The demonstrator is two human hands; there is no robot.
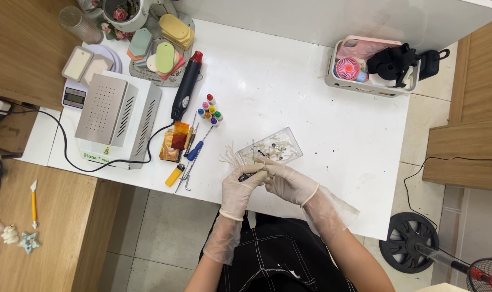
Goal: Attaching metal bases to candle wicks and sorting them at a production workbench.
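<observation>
Both my hands wear thin whitish gloves with clear plastic sleeves and meet above the near edge of the white table [322, 108]. My left hand [239, 189] pinches a small dark object [245, 177] at its fingertips. My right hand [285, 181] touches the same spot from the right, fingers closed on it. Just beyond the fingers lies a clear plastic tray [272, 147] holding small dark and pale bits, with several thin pale sticks [231, 157] fanned out at its left.
Left of the hands lie hand tools, a yellow lighter [174, 174], amber foil packets [175, 140], small colour bottles [209, 110], a black heat gun [186, 86] and a grey metal box [116, 116]. A basket with a pink fan [373, 67] stands far right. Floor fan [411, 243] below.
</observation>
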